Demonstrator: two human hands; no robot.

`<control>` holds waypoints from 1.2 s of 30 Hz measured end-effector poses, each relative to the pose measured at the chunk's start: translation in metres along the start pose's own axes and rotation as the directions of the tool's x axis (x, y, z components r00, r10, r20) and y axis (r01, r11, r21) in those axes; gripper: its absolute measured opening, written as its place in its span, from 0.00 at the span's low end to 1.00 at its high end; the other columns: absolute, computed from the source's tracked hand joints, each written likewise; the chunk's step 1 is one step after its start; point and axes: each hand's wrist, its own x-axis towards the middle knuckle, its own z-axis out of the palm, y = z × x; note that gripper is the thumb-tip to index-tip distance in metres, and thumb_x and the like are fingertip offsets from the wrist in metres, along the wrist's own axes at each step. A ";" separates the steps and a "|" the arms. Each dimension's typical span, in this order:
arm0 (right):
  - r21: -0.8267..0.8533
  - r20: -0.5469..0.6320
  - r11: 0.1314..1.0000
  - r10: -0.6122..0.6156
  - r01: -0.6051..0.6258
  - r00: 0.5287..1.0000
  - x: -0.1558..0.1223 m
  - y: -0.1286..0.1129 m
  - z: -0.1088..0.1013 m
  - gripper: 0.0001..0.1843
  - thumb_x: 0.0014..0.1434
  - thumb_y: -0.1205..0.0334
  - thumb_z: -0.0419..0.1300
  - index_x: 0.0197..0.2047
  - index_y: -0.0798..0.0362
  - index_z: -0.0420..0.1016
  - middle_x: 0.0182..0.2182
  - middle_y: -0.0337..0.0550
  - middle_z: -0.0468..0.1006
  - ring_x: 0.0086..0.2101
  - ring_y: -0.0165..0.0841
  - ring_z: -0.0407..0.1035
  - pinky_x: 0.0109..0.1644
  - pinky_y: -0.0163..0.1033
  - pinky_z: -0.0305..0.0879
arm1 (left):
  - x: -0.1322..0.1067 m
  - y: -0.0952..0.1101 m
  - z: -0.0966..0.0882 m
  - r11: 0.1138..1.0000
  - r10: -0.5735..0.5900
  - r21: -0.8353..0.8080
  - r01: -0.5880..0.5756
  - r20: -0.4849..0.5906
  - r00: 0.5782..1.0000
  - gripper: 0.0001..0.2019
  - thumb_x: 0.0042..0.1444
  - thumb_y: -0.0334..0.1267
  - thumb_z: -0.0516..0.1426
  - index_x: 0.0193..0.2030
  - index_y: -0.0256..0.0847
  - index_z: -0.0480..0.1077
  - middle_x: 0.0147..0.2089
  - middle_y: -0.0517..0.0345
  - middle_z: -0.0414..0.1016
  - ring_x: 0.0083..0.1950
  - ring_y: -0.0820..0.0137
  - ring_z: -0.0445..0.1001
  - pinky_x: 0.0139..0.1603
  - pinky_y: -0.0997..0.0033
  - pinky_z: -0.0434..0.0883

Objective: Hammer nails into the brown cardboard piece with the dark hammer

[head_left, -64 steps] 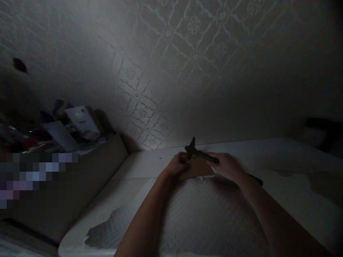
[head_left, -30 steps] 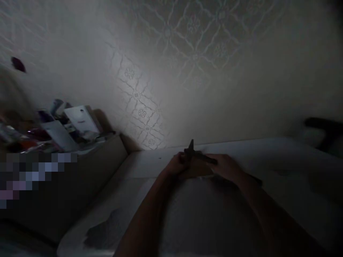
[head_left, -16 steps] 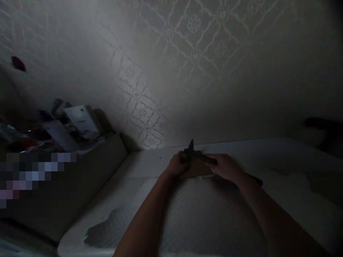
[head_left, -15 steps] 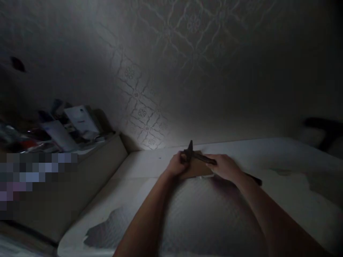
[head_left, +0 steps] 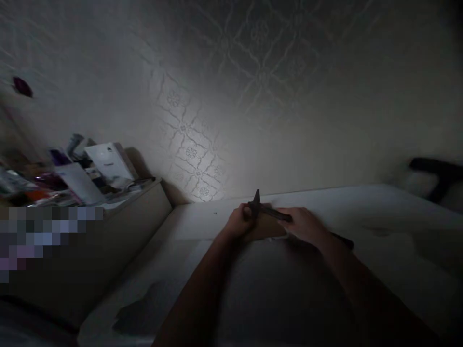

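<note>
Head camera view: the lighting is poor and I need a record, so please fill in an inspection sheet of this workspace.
Surface: white textured surface, dimly lit.
Job's things: flat brown cardboard piece with a dark slim tool across it.
Clutter: white boxes on the left ledge.
Hands: left hand grips the cardboard's left edge; right hand closed on the tool.
Cables: nothing seen.
Surroundings: patterned wallpaper; dark object far right.
</note>
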 end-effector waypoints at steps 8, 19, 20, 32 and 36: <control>0.002 0.021 1.000 -0.018 0.018 1.000 0.000 0.000 -0.001 0.23 0.54 0.63 0.57 0.54 0.44 0.74 0.45 0.44 0.80 0.44 0.41 0.74 0.43 0.39 0.67 | 0.000 0.002 -0.001 1.000 -0.002 0.003 0.002 0.008 1.000 0.22 0.44 0.31 0.60 0.49 0.38 0.64 0.39 0.54 0.75 0.41 0.66 0.73 0.43 0.69 0.69; 0.016 -0.008 1.000 -0.012 0.012 1.000 -0.001 -0.003 -0.002 0.23 0.55 0.63 0.57 0.55 0.42 0.73 0.44 0.42 0.80 0.43 0.39 0.74 0.43 0.36 0.67 | 0.000 0.003 -0.002 0.999 0.004 -0.050 -0.003 0.023 1.000 0.23 0.45 0.29 0.59 0.50 0.39 0.64 0.37 0.57 0.75 0.40 0.68 0.73 0.43 0.70 0.69; 0.012 0.002 1.000 -0.014 0.014 1.000 -0.001 -0.003 -0.002 0.23 0.55 0.63 0.57 0.55 0.42 0.73 0.45 0.42 0.80 0.43 0.39 0.74 0.43 0.37 0.67 | 0.000 0.002 -0.002 0.999 0.003 -0.045 -0.002 0.018 1.000 0.23 0.44 0.29 0.59 0.50 0.39 0.64 0.37 0.57 0.75 0.40 0.68 0.73 0.43 0.70 0.69; 0.005 -0.011 1.000 -0.011 0.011 1.000 -0.002 -0.006 -0.003 0.23 0.54 0.65 0.58 0.54 0.42 0.74 0.43 0.42 0.81 0.42 0.39 0.75 0.43 0.37 0.66 | -0.001 0.003 -0.003 1.000 -0.011 0.027 0.010 0.038 0.999 0.23 0.47 0.31 0.59 0.51 0.36 0.63 0.41 0.52 0.75 0.41 0.67 0.73 0.41 0.69 0.69; 0.003 0.003 1.000 -0.019 0.019 1.000 -0.001 -0.005 -0.002 0.23 0.54 0.64 0.57 0.55 0.43 0.73 0.43 0.42 0.81 0.42 0.39 0.75 0.41 0.37 0.67 | -0.001 0.005 -0.003 0.999 -0.020 0.028 0.020 0.029 0.999 0.24 0.45 0.30 0.59 0.52 0.37 0.63 0.41 0.54 0.76 0.41 0.67 0.73 0.43 0.68 0.70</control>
